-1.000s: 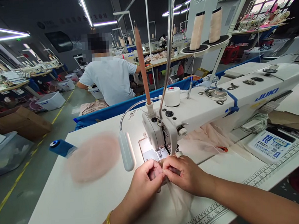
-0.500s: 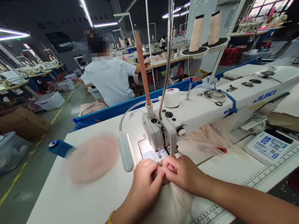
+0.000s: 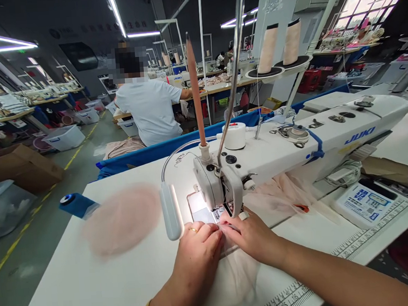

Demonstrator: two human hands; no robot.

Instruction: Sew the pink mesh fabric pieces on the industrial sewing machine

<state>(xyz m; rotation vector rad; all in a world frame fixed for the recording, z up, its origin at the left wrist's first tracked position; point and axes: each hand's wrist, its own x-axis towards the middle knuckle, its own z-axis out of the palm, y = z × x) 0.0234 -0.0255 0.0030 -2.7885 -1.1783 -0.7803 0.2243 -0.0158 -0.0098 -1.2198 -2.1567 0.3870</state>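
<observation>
My left hand (image 3: 197,251) and my right hand (image 3: 250,236) press together on a piece of sheer pale pink fabric (image 3: 234,279) just in front of the presser foot (image 3: 225,212) of a white JUKI sewing machine (image 3: 294,142). Both hands have their fingers curled onto the fabric's edge, fingertips touching by the needle plate (image 3: 201,214). A ring shows on my left hand and a gold bangle on its wrist. The fabric trails back toward me over the table edge.
A round pink fabric piece (image 3: 123,219) lies on the white table (image 3: 76,283) at left, beside a blue object (image 3: 75,205). The machine's lamp (image 3: 169,211) hangs next to my left hand. A control panel (image 3: 366,200) sits at right. A person in a white shirt (image 3: 150,110) works ahead.
Both hands have slid the fabric forward toward the presser foot, and the fingers now lie flatter on it. The view has shifted slightly.
</observation>
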